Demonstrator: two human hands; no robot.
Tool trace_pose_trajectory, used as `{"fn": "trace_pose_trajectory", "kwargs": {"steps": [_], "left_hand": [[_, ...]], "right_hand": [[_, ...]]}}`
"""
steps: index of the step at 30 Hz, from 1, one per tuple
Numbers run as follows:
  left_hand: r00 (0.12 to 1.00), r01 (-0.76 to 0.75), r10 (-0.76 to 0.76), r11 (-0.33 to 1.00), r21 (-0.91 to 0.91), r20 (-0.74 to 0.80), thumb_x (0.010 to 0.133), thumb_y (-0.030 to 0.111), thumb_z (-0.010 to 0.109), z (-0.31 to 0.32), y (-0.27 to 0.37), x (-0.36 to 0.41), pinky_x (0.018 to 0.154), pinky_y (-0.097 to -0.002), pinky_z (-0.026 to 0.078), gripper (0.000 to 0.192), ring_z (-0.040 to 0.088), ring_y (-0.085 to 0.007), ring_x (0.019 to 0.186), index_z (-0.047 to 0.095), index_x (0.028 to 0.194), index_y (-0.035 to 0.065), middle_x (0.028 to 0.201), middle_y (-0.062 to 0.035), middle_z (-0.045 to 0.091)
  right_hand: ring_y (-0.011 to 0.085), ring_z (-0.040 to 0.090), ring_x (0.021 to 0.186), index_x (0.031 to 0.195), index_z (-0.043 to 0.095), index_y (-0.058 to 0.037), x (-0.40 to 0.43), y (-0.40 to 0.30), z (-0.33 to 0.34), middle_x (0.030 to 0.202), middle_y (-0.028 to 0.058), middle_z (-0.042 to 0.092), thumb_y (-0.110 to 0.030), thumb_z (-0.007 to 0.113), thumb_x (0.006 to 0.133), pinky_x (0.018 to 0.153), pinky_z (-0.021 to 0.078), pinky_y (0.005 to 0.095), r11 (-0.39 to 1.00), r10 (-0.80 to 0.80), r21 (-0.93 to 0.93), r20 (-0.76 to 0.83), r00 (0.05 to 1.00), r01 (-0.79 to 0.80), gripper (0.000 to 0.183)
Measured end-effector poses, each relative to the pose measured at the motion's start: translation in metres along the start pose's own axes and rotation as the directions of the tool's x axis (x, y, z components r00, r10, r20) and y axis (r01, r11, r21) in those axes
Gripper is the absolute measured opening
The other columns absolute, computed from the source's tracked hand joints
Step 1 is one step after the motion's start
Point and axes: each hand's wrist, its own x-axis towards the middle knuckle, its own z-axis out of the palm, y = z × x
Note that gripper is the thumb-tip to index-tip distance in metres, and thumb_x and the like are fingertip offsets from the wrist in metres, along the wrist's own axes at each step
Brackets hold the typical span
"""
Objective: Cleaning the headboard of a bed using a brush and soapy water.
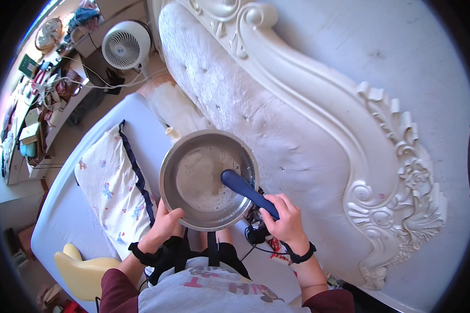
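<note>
A round stainless-steel basin is held up before my body, with shallow, cloudy, bubbly water inside. My left hand grips its near-left rim, the thumb lying over the edge. In my right hand is the thinner end of a dark blue handled tool, possibly a brush. Its broad rounded end reaches over the basin's right wall, above or touching the water; I cannot tell which. The tool's underside is hidden. Black straps circle both wrists.
Beyond the basin rises a tufted, pale headboard with a carved cream frame. Left lie a light-blue mattress, a patterned pillow and a pale yellow rounded object. A white fan stands near a cluttered shelf. A black cable hangs near my right wrist.
</note>
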Motion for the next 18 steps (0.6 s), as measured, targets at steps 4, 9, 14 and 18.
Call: {"fn": "trace_pose_trajectory", "kwargs": {"steps": [4, 9, 14, 18], "left_hand": [[0.999, 0.014, -0.015, 1.0, -0.021, -0.048, 0.069, -0.007, 0.049, 0.022, 0.021, -0.024, 0.09, -0.0306, 0.041, 0.061, 0.051, -0.0208, 0.107, 0.039, 0.129, 0.0016, 0.116, -0.0094, 0.053], [0.995, 0.005, -0.01, 0.999, -0.052, -0.102, 0.069, -0.003, 0.052, 0.048, 0.034, -0.037, 0.065, -0.0275, 0.049, 0.057, 0.059, -0.0195, 0.082, 0.041, 0.125, 0.0023, 0.1, -0.0107, 0.057], [0.993, -0.017, 0.01, 0.998, -0.063, -0.119, 0.07, 0.001, 0.053, 0.069, 0.05, -0.043, 0.057, -0.0285, 0.05, 0.054, 0.06, -0.0214, 0.072, 0.042, 0.123, 0.0035, 0.094, -0.0112, 0.057], [0.995, -0.053, 0.042, 0.991, -0.122, -0.086, 0.071, -0.002, 0.049, 0.082, 0.068, -0.044, 0.062, -0.0317, 0.054, 0.054, 0.062, -0.0239, 0.078, 0.04, 0.123, 0.0035, 0.097, -0.0119, 0.056]], "right_hand": [[0.0296, 0.062, 0.069, 0.097, 0.061, -0.0074, 0.007, -0.018, -0.038, 0.087, 0.0088, 0.062, -0.015, 0.066, 0.075, 0.057, 0.0505, 0.0372, 0.999, -0.015, 0.031, 0.138, 0.99, 0.011, 0.024], [0.0314, 0.061, 0.07, 0.099, 0.061, -0.0083, 0.014, -0.037, -0.064, 0.086, 0.0088, 0.061, -0.018, 0.065, 0.076, 0.058, 0.0501, 0.0384, 0.998, -0.063, -0.007, 0.023, 0.998, 0.063, 0.025], [0.0326, 0.06, 0.069, 0.1, 0.062, -0.0086, 0.018, -0.025, -0.084, 0.083, 0.0099, 0.059, -0.02, 0.066, 0.078, 0.058, 0.0496, 0.0397, 0.991, -0.132, -0.026, 0.032, 0.991, 0.133, 0.026], [0.0339, 0.06, 0.068, 0.094, 0.063, -0.0085, 0.022, -0.026, -0.09, 0.081, 0.011, 0.059, -0.022, 0.068, 0.077, 0.058, 0.049, 0.0406, 0.992, -0.128, -0.011, -0.031, 0.991, 0.128, 0.022]]}}
